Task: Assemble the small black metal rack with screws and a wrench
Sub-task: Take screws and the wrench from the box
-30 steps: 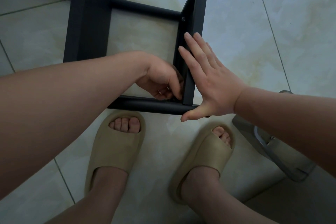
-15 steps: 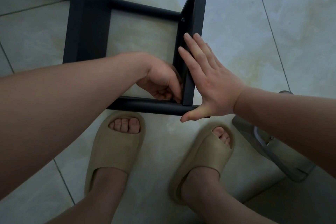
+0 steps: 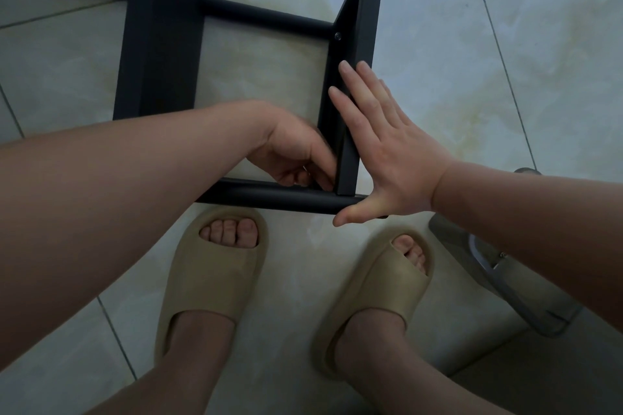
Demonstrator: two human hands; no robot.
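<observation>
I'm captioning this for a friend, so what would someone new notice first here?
The right hand lies flat against an upright of the black rack, centre frame. Just left of it, the left hand curls into the frame's lower corner; what it holds is hidden. Tan slippers stand below.

The left hand point(image 3: 296, 155) is easing slightly nearer, toward the near tube of the rack point(image 3: 161, 44). Its curled fingers point(image 3: 305, 180) are re-pinching a small glinting piece point(image 3: 305, 168) in the inner right corner.

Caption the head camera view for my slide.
Right hand braces the black rack while left hand works inside its near corner.
</observation>
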